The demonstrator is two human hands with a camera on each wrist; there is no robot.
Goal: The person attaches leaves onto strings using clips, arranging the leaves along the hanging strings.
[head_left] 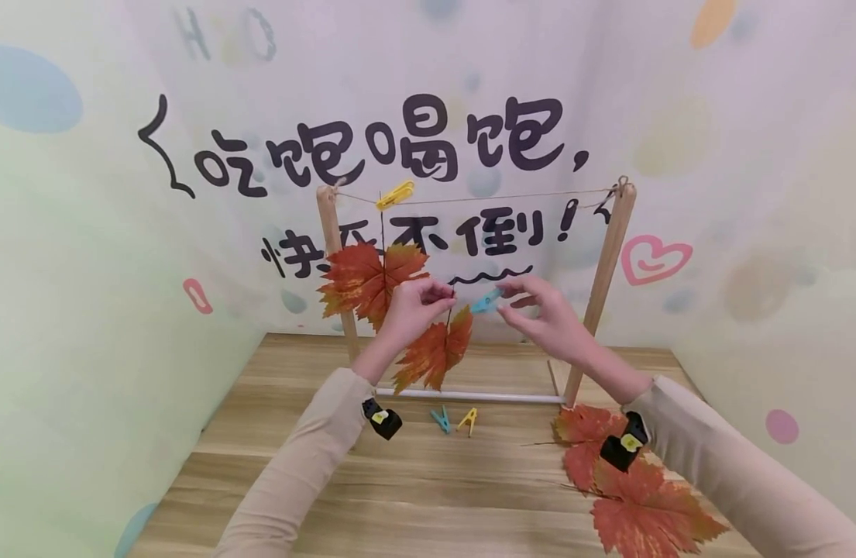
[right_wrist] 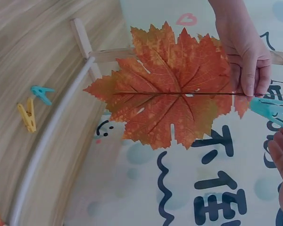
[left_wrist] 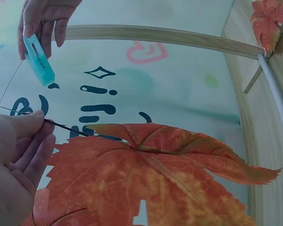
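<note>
My left hand (head_left: 415, 308) pinches the thin dark stem of an orange-red artificial leaf (head_left: 438, 353), which hangs below the fingers. In the left wrist view the stem's tip pokes out past the thumb. My right hand (head_left: 544, 316) holds a blue clothespin (head_left: 486, 301) between thumb and fingers, close to the stem. In the right wrist view the clothespin (right_wrist: 269, 109) lies right beside the left fingertips; whether it touches the stem I cannot tell. Above, a yellow clothespin (head_left: 396, 195) fastens another leaf (head_left: 361, 279) by its stem to the string (head_left: 504, 198).
The string is tied between two wooden posts (head_left: 605, 287), joined low down by a white rod (head_left: 469, 396). A blue clothespin (head_left: 441, 419) and a yellow one (head_left: 468, 421) lie on the wooden table (head_left: 400, 488). More leaves (head_left: 651, 504) lie at the right, under the right forearm.
</note>
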